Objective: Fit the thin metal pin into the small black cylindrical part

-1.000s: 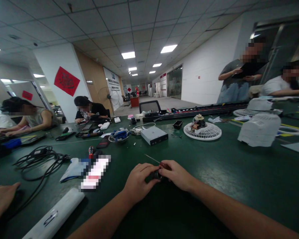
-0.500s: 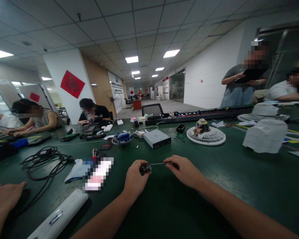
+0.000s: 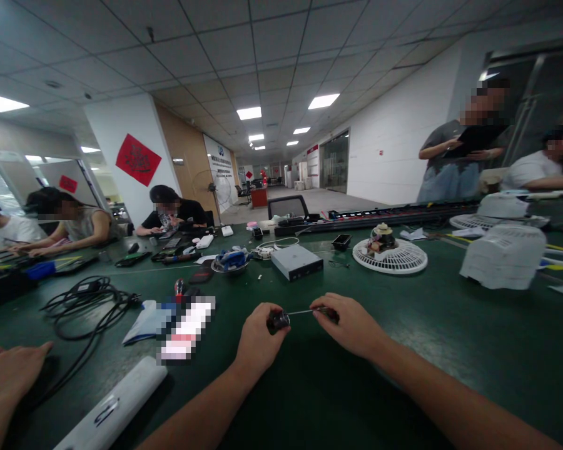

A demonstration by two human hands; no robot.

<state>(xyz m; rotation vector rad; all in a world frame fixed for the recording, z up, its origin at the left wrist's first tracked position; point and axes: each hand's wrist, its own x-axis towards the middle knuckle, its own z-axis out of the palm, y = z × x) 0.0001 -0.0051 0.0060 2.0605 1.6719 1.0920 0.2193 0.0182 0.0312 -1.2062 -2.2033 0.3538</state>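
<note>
**Left hand [image 3: 261,337] grips black cylindrical part [image 3: 278,321]; right hand [image 3: 349,325] pinches thin metal shaft [image 3: 301,311].**
Surface: dark green workbench [image 3: 403,375]. Room: long white-walled hall [image 3: 385,150].

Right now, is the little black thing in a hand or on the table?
In a hand: the left hand grips the little black thing above the green table.

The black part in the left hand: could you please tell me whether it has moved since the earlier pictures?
Yes, leftward: the black part now sits below the left end of the grey box, not below its middle.
</note>
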